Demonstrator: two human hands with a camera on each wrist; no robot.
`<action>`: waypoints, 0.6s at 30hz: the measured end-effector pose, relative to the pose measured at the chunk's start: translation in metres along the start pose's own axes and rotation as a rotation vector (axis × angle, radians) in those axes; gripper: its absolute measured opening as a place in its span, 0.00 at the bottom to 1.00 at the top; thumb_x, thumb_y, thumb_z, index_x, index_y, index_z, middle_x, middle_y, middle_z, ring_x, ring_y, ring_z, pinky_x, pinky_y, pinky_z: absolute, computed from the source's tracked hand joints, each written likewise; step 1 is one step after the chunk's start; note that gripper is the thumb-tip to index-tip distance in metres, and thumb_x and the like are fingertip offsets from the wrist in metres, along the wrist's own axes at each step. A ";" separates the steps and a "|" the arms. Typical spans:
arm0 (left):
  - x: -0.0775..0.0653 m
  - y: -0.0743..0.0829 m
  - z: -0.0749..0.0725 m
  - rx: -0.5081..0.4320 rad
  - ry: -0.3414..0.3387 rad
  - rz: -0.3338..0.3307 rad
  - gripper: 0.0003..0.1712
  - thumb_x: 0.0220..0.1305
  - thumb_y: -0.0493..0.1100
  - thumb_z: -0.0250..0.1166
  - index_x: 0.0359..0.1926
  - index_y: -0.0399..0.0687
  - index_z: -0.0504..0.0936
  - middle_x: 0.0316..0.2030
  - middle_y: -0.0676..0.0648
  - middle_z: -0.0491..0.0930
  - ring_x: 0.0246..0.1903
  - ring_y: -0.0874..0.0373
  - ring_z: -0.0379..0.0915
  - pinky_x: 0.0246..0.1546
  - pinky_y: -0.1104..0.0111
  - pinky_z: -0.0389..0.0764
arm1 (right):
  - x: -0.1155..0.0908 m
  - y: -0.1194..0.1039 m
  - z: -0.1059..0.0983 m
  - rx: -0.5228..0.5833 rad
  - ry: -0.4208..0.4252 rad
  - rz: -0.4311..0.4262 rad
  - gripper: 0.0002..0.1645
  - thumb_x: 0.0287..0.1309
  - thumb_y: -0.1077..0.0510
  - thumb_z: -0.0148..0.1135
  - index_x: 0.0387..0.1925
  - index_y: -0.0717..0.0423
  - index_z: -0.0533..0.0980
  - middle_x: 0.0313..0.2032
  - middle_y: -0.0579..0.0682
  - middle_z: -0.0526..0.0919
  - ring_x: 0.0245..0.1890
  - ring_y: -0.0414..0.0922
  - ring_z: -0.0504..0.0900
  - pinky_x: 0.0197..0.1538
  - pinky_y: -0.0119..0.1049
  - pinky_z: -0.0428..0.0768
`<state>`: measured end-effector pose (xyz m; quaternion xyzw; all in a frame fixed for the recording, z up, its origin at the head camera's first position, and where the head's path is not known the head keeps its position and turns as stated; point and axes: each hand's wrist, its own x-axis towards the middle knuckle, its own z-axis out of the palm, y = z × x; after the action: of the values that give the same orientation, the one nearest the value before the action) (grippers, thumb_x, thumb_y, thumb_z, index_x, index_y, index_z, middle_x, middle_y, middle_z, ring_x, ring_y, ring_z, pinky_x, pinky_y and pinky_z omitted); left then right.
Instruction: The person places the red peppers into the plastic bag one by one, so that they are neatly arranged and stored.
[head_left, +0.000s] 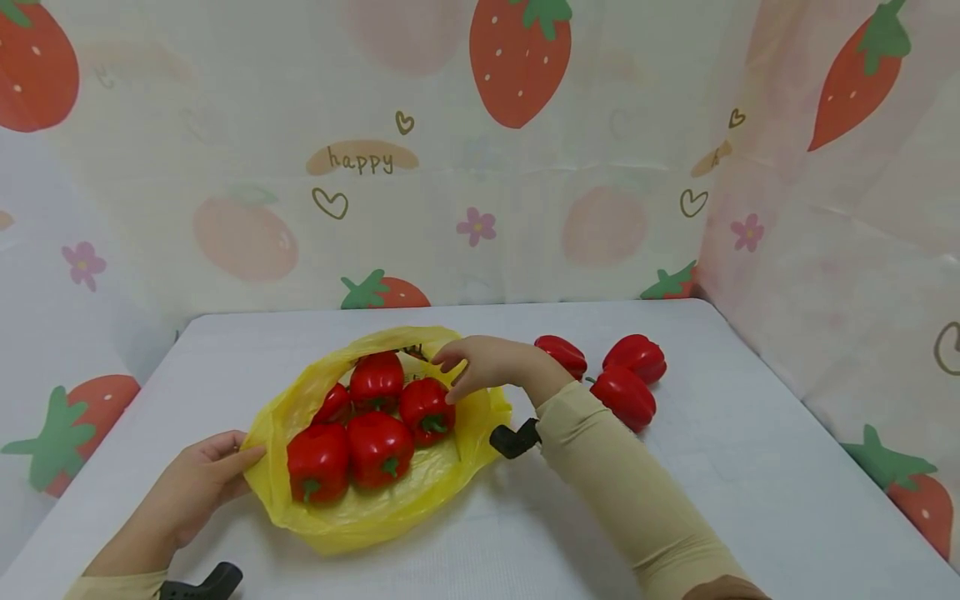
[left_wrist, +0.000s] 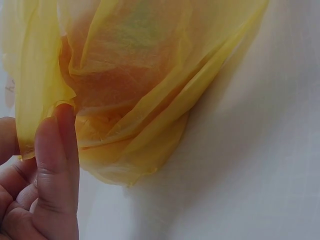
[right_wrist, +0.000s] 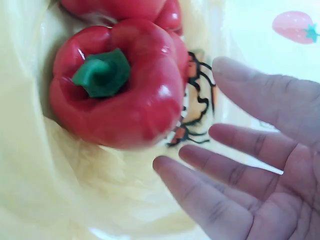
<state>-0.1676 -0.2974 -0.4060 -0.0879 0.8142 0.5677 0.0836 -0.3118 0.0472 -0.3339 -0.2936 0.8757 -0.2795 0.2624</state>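
A yellow plastic bag (head_left: pixel 345 529) lies wide-mouthed on the table with several red bell peppers (head_left: pixel 380 448) inside, their green stems showing. My left hand (head_left: pixel 201 487) pinches the bag's left rim between thumb and fingers; the left wrist view shows the thin plastic (left_wrist: pixel 40 75) caught there. Over the bag's right side, my right hand (head_left: pixel 491 367) has its fingers spread loosely, with nothing in them. Just beside those fingertips sits the rightmost pepper (right_wrist: pixel 125 100) in the bag, with a gap showing between them in the right wrist view.
Three more red bell peppers (head_left: pixel 624 398) lie on the white table (head_left: pixel 750 467) to the right of the bag, partly behind my right forearm. A strawberry-patterned cloth (head_left: pixel 525 167) hangs behind the table and along its sides.
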 end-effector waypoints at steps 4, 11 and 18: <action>-0.001 0.001 0.000 -0.007 0.000 0.006 0.28 0.61 0.56 0.59 0.50 0.35 0.71 0.41 0.49 0.78 0.37 0.58 0.75 0.40 0.68 0.80 | -0.008 0.008 -0.006 0.143 0.007 0.016 0.35 0.49 0.56 0.68 0.60 0.48 0.67 0.55 0.48 0.72 0.48 0.41 0.77 0.51 0.38 0.76; 0.000 0.002 0.000 0.003 0.002 -0.001 0.28 0.61 0.55 0.58 0.50 0.35 0.71 0.42 0.48 0.77 0.37 0.58 0.75 0.40 0.68 0.80 | -0.024 0.022 -0.022 0.213 0.037 -0.072 0.34 0.51 0.60 0.66 0.60 0.53 0.66 0.55 0.52 0.72 0.50 0.45 0.77 0.51 0.37 0.76; 0.002 0.002 0.001 0.019 0.002 -0.004 0.28 0.62 0.54 0.58 0.51 0.35 0.70 0.44 0.47 0.76 0.38 0.58 0.74 0.41 0.68 0.80 | -0.045 0.038 -0.037 0.202 0.098 -0.059 0.31 0.52 0.57 0.66 0.59 0.47 0.67 0.54 0.48 0.74 0.49 0.41 0.77 0.50 0.38 0.77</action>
<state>-0.1698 -0.2958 -0.4046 -0.0895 0.8194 0.5598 0.0847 -0.3175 0.1152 -0.3186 -0.2771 0.8459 -0.3877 0.2392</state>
